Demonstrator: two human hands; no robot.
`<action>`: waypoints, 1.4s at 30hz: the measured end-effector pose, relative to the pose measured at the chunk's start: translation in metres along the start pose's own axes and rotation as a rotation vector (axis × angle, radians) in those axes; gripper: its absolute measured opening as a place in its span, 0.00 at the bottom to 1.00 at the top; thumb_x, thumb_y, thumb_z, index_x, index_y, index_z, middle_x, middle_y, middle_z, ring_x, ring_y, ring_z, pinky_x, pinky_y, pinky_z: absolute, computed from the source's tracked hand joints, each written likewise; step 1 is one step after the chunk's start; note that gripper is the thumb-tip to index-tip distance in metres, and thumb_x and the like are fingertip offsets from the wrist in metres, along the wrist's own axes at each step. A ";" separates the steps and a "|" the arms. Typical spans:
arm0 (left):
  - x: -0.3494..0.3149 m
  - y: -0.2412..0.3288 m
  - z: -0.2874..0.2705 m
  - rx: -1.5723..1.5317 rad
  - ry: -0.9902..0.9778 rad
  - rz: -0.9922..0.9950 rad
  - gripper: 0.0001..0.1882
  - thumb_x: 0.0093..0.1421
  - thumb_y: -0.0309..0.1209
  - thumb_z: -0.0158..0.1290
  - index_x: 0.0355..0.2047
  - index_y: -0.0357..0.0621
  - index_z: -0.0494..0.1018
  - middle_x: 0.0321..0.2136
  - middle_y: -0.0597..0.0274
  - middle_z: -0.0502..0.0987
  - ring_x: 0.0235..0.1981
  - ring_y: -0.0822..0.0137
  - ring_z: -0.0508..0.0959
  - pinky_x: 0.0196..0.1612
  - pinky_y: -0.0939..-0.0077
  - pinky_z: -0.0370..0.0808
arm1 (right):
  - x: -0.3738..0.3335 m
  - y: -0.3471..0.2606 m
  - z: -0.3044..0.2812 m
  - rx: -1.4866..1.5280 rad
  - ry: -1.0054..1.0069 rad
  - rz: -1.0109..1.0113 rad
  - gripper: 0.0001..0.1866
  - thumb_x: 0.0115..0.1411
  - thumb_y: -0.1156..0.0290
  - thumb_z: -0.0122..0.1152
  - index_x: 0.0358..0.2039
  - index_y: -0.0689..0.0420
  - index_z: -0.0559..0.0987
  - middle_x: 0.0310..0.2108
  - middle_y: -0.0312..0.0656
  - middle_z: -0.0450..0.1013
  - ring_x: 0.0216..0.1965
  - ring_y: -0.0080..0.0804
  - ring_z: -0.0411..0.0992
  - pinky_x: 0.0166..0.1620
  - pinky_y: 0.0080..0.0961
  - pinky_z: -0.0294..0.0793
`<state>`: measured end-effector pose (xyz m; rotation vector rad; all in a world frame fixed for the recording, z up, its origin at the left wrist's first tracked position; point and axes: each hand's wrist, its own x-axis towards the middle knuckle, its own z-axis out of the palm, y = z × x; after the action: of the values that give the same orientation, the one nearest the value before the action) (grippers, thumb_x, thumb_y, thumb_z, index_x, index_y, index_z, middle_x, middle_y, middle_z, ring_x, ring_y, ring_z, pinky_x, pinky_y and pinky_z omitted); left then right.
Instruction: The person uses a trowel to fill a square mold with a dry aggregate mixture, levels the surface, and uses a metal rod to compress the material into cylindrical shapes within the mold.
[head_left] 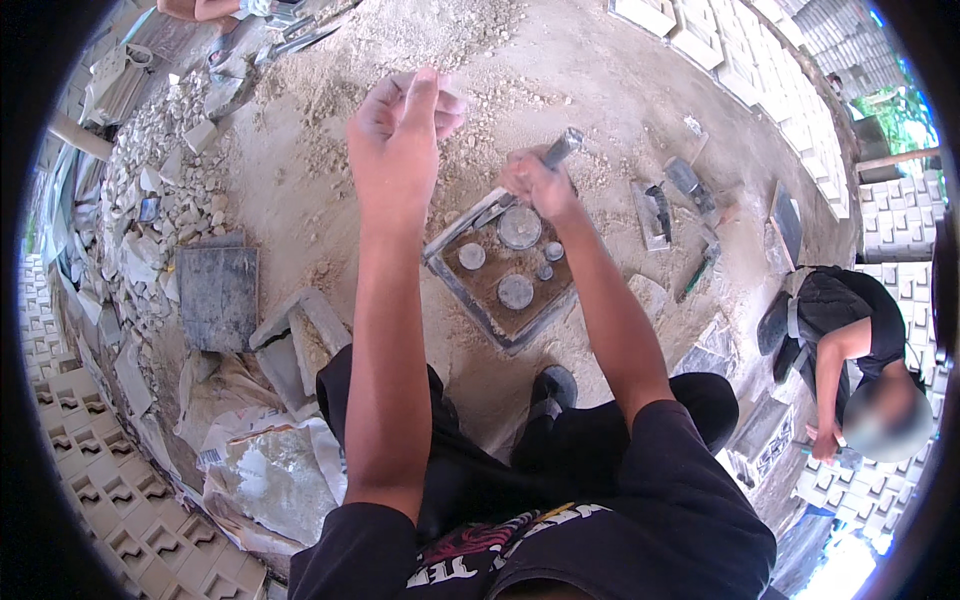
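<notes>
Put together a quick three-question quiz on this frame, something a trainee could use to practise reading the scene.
1. Count: how many round pieces lie inside the square frame?
2. Choose: where is the grey bar-like tool? A, on the rubble at the left; B, in the wearer's right hand; C, in the co-worker's lap.
3. True or false: the wearer's left hand is pressing down on the square frame.

Key:
1. Five: three larger and two small.
2. B.
3. False; the left hand is apart from the frame, with its fingers curled.
</notes>
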<state>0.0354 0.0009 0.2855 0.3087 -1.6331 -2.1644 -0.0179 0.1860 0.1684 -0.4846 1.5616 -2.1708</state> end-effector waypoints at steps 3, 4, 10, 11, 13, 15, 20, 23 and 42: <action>-0.001 0.000 0.012 0.084 -0.001 -0.029 0.13 0.64 0.35 0.52 0.34 0.37 0.77 0.25 0.61 0.79 0.27 0.72 0.78 0.35 0.78 0.74 | 0.014 -0.007 -0.009 0.008 -0.120 -0.016 0.15 0.55 0.75 0.47 0.13 0.54 0.62 0.12 0.30 0.54 0.15 0.19 0.51 0.22 0.22 0.49; 0.003 -0.003 0.010 0.073 -0.006 -0.010 0.13 0.64 0.35 0.52 0.34 0.37 0.77 0.25 0.62 0.78 0.27 0.72 0.77 0.35 0.78 0.74 | 0.012 0.004 -0.008 -0.042 -0.098 -0.035 0.16 0.53 0.74 0.48 0.11 0.54 0.59 0.11 0.31 0.52 0.14 0.20 0.49 0.21 0.23 0.48; 0.010 -0.046 0.034 0.135 -0.046 -0.079 0.12 0.65 0.35 0.51 0.34 0.37 0.75 0.25 0.64 0.77 0.28 0.75 0.75 0.33 0.80 0.74 | 0.009 0.044 -0.064 0.263 0.176 0.083 0.08 0.63 0.67 0.54 0.30 0.57 0.71 0.23 0.33 0.66 0.23 0.20 0.63 0.26 0.22 0.62; 0.010 -0.057 0.036 0.163 -0.082 -0.100 0.13 0.66 0.35 0.50 0.34 0.36 0.75 0.25 0.64 0.76 0.28 0.77 0.74 0.34 0.82 0.73 | 0.006 0.044 -0.068 0.368 0.222 0.086 0.09 0.64 0.66 0.55 0.32 0.58 0.72 0.25 0.33 0.68 0.24 0.20 0.65 0.27 0.21 0.63; 0.007 -0.057 0.038 0.123 -0.075 -0.060 0.14 0.66 0.37 0.51 0.37 0.35 0.75 0.25 0.66 0.75 0.28 0.79 0.72 0.33 0.84 0.70 | 0.001 0.020 -0.042 0.097 0.379 -0.002 0.13 0.64 0.63 0.52 0.27 0.58 0.72 0.22 0.33 0.67 0.22 0.22 0.64 0.27 0.22 0.62; 0.000 -0.019 0.027 0.261 -0.074 -0.002 0.16 0.67 0.39 0.49 0.41 0.35 0.74 0.27 0.65 0.75 0.30 0.76 0.73 0.35 0.80 0.71 | -0.003 -0.060 0.017 0.147 0.436 0.115 0.19 0.58 0.68 0.48 0.11 0.49 0.59 0.09 0.32 0.51 0.14 0.23 0.51 0.24 0.24 0.53; -0.049 0.123 0.071 0.456 -0.525 -0.244 0.19 0.68 0.43 0.46 0.44 0.38 0.74 0.27 0.58 0.76 0.31 0.70 0.73 0.39 0.72 0.71 | -0.047 -0.268 0.088 0.558 0.332 0.065 0.20 0.56 0.68 0.46 0.10 0.48 0.53 0.08 0.32 0.48 0.13 0.26 0.48 0.27 0.28 0.57; -0.072 0.221 0.100 0.500 -0.772 -0.137 0.21 0.68 0.45 0.45 0.41 0.37 0.74 0.26 0.57 0.75 0.29 0.70 0.73 0.37 0.71 0.71 | -0.064 -0.377 0.128 0.593 0.412 0.083 0.24 0.60 0.63 0.48 0.10 0.47 0.52 0.08 0.31 0.47 0.13 0.25 0.48 0.28 0.27 0.58; -0.121 0.612 0.232 -0.109 -0.524 -0.353 0.28 0.70 0.54 0.34 0.26 0.42 0.64 0.14 0.68 0.59 0.18 0.68 0.67 0.28 0.73 0.67 | -0.155 -0.708 0.241 -0.287 0.278 -0.055 0.22 0.67 0.56 0.52 0.46 0.65 0.71 0.39 0.43 0.73 0.39 0.27 0.72 0.43 0.28 0.72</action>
<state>0.1630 0.1150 0.9286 -0.0137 -1.8213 -2.7656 0.1432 0.2720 0.9106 -0.3230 2.0483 -2.1350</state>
